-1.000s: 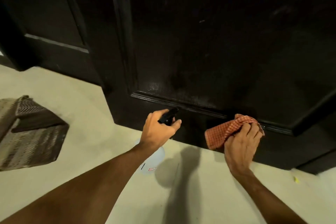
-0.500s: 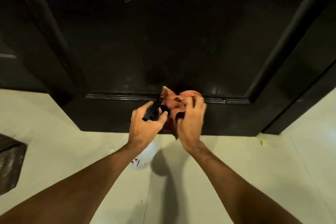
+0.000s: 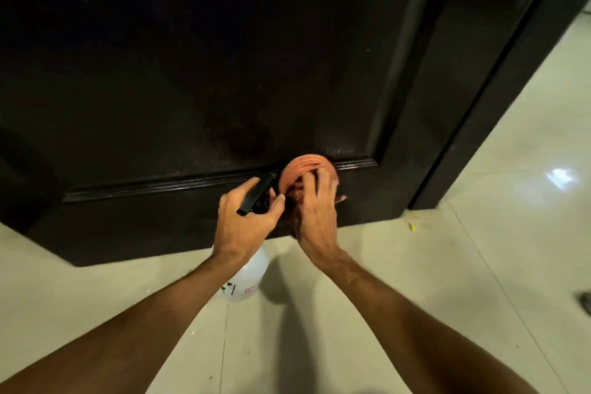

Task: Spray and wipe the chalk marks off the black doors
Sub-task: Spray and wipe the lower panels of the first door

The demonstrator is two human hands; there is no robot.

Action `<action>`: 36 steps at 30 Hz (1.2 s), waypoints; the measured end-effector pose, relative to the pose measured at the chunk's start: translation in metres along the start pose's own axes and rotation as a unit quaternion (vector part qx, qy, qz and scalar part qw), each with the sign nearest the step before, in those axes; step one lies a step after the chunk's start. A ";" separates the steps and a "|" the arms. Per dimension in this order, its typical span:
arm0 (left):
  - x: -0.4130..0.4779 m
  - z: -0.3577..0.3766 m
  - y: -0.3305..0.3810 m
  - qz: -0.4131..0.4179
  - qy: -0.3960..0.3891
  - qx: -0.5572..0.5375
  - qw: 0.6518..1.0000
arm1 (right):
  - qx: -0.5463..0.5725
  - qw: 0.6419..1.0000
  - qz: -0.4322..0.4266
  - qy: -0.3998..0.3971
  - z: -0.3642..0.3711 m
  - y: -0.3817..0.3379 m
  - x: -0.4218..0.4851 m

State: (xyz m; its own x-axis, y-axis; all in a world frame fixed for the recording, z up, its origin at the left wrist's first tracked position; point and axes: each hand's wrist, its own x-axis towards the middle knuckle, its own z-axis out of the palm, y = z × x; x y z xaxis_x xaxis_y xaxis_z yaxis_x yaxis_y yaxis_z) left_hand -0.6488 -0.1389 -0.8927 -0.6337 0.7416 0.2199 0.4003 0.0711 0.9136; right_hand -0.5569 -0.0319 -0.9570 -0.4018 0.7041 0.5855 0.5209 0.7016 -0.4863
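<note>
left hand (image 3: 244, 227) grips spray bottle (image 3: 244, 278) | right hand (image 3: 315, 217) clutches cloth (image 3: 300, 171) against door (image 3: 192, 73)

You see the door (image 3: 192, 73) as near-featureless black in dim, warm light. Glare whitens the floor (image 3: 479, 281) at three o'clock, and a soft shadow runs toward six. The cloth (image 3: 299, 169) smears with motion blur. Straight edges bow, probably from lens distortion.
</note>
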 end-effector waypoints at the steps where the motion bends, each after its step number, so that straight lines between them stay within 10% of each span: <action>1: 0.002 0.005 0.003 0.011 -0.006 -0.006 1.000 | 0.007 1.000 -0.024 -0.011 -0.002 0.015 0.001; 6: 0.007 0.031 0.008 0.015 -0.004 -0.011 1.000 | 0.072 0.929 0.285 0.226 -0.040 0.090 0.035; 12: 0.001 0.060 -0.005 0.012 -0.050 0.035 0.998 | 0.124 0.966 0.225 0.010 -0.009 0.076 -0.015; 17: -0.003 0.089 -0.022 -0.040 -0.095 0.050 0.993 | 0.244 0.799 0.547 0.054 -0.008 0.130 0.012; 20: 0.001 0.101 -0.030 -0.047 -0.115 0.048 0.991 | 0.234 0.769 0.575 0.152 -0.010 0.132 0.036; 23: 0.007 0.110 -0.032 -0.028 -0.122 0.053 0.991 | 0.240 0.808 0.496 0.209 0.000 0.133 0.013; 27: 0.016 0.116 -0.033 -0.006 -0.136 0.048 0.990 | 0.266 0.758 0.553 0.219 -0.002 0.146 0.010; 33: 0.018 0.114 -0.035 0.013 -0.134 0.038 0.990 | 0.139 0.907 0.325 0.227 -0.014 0.149 0.017; 36: 0.014 0.099 -0.034 0.000 -0.121 0.040 0.992 | 0.186 0.859 0.447 0.168 0.000 0.156 -0.004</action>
State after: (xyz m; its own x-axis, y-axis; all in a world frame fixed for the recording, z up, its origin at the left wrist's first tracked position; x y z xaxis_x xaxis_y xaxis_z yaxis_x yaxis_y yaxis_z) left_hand -0.6054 -0.0649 -0.9545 -0.4609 0.8790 0.1222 0.4567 0.1169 0.8819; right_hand -0.4740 0.0742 -1.0354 0.3062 0.9520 -0.0060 0.2054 -0.0722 -0.9760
